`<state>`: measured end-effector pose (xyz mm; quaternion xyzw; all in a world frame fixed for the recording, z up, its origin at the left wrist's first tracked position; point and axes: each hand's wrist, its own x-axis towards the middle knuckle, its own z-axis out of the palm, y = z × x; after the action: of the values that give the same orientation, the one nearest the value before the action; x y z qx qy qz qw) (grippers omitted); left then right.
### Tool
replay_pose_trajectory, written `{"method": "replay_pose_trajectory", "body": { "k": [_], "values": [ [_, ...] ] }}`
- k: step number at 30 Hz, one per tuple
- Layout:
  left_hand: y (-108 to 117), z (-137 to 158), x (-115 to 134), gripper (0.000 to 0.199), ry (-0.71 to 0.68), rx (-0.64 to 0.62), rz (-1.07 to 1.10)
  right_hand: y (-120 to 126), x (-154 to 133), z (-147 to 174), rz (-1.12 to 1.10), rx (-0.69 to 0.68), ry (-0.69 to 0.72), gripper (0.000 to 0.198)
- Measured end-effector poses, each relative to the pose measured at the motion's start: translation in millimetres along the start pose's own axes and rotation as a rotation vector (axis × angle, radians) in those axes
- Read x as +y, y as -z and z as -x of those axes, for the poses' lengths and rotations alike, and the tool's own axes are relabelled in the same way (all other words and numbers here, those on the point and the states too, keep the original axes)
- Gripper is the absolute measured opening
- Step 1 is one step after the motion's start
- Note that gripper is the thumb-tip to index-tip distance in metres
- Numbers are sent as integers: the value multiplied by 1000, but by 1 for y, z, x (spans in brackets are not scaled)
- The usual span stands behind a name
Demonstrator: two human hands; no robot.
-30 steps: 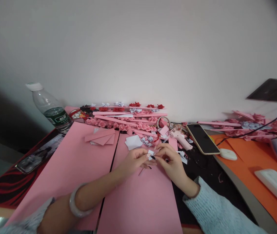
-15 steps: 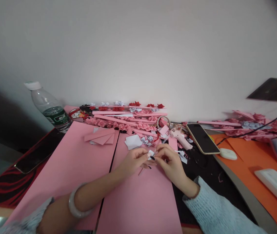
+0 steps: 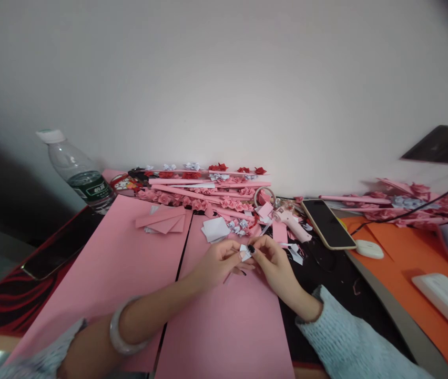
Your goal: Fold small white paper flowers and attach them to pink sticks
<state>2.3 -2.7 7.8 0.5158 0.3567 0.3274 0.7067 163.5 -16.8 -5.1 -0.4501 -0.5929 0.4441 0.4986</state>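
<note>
Between my two hands is a small piece of white paper (image 3: 245, 252), held over the pink sheet (image 3: 224, 326). My left hand (image 3: 222, 263) pinches its left side with thumb and fingers. On its right side, the thumb and fingers of my right hand (image 3: 273, 263) are closed on the same paper. A thin stick (image 3: 227, 278) pokes out below the left fingers; its upper end is hidden. Just beyond my hands lie a stack of white paper squares (image 3: 215, 229) and several small white paper flowers (image 3: 238, 226).
Pink paper flower stems (image 3: 204, 195) line the wall. A pink glue gun (image 3: 293, 223), a tape roll (image 3: 264, 196) and a phone (image 3: 328, 225) lie at right, near a white mouse (image 3: 369, 249) and orange paper (image 3: 397, 273). A water bottle (image 3: 80, 168) stands left behind folded pink paper (image 3: 164, 220).
My right thumb has shifted up onto the white paper's right edge, and the right fingers have drawn closer together. My left hand has barely moved and keeps its pinch.
</note>
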Motion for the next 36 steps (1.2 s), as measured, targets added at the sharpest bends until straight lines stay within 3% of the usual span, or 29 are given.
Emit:
{"method": "replay_pose_trajectory", "body": {
  "k": [7,17,24,30,36],
  "values": [
    [0,1,-3,30,-15,-31,-35,-1,1,1,-7,17,-20,15],
    [1,0,-1,29,12,-38,81,1,-3,2,124,-3,118,12],
    [-2,3,2,30,30,-43,37,0,0,3,174,18,46,14],
    [-3,4,1,28,46,-64,74,0,-2,4,298,51,89,15],
    [-3,3,2,31,68,-30,108,1,-4,5,207,20,132,10]
  ]
}}
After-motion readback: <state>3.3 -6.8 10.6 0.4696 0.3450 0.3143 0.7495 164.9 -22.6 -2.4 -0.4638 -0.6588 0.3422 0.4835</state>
